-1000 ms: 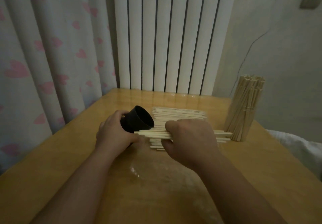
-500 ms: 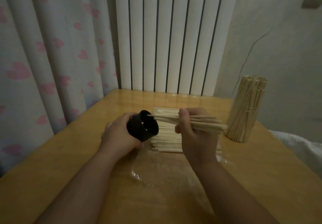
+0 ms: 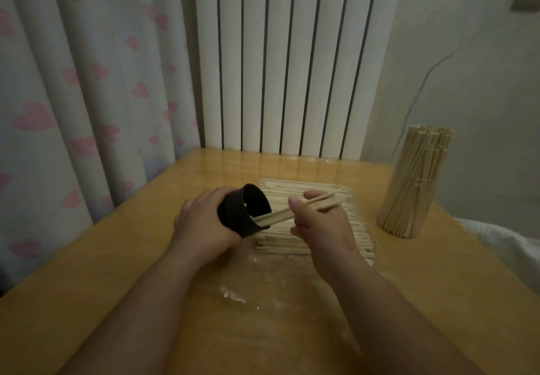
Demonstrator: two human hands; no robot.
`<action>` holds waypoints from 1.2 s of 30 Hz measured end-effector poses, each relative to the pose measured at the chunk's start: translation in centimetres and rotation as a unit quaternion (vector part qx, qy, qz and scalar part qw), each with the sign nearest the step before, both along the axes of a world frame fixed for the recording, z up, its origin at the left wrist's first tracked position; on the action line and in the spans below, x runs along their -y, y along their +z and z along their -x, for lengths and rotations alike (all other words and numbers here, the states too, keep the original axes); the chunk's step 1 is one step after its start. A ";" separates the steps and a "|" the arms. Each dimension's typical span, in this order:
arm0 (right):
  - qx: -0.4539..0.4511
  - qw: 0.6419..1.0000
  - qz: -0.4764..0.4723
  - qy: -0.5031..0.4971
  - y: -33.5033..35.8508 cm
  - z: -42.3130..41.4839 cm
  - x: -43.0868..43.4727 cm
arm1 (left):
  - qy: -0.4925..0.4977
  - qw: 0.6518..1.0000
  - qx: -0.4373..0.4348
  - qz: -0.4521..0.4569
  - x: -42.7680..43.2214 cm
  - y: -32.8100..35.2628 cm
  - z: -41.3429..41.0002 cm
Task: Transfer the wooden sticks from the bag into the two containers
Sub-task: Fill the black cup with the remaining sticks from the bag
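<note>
My left hand (image 3: pixel 201 225) grips a black round container (image 3: pixel 244 214), tipped on its side with the mouth facing right. My right hand (image 3: pixel 318 222) holds a small bundle of wooden sticks (image 3: pixel 304 206); their left ends reach into the container's mouth. Beneath both hands a flat pile of wooden sticks (image 3: pixel 309 243) lies in a clear plastic bag (image 3: pixel 263 284) on the table. A second container (image 3: pixel 409 222), hard to make out, stands at the right, packed with upright sticks.
The wooden table (image 3: pixel 117 272) ends near the radiator (image 3: pixel 277 62) at the back and a heart-patterned curtain (image 3: pixel 73 97) on the left. White fabric (image 3: pixel 502 246) lies past the right table edge.
My right hand lifted a bundle of sticks off the pile, swung it left and pushed its ends into the black container. My left hand turned the container's mouth toward the sticks.
</note>
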State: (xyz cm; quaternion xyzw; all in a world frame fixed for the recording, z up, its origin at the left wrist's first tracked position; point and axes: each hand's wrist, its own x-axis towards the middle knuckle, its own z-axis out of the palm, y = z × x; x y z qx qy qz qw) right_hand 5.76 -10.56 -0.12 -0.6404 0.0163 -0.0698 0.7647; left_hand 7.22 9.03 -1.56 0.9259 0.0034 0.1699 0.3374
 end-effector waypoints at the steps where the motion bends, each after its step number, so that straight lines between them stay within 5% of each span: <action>1: -0.006 0.999 -0.039 -0.005 0.0 -0.1 0.0 | -0.001 1.000 0.001 0.000 0.0 0.0 0.0; 6: -0.005 0.998 -0.057 0.005 -0.5 -0.3 0.1 | 0.000 1.000 0.001 0.002 -0.2 -0.2 0.0; 16: 0.049 0.985 0.162 -0.041 0.0 0.1 1.6 | 0.021 0.998 0.004 0.064 -0.4 -0.1 0.0; 22: 0.076 0.920 0.384 0.006 0.7 1.3 2.2 | 0.036 0.997 -0.009 0.066 -0.3 0.0 0.2; 27: 0.034 0.818 0.574 0.033 0.8 1.5 1.8 | 0.041 0.996 -0.012 0.074 -0.2 -0.1 0.1; 30: 0.003 0.773 0.632 0.058 0.6 1.3 1.8 | 0.043 0.996 -0.016 0.073 -0.2 -0.1 0.2; 36: -0.055 0.748 0.649 0.126 -0.3 1.0 1.4 | 0.043 0.996 -0.017 0.076 -0.1 -0.1 0.3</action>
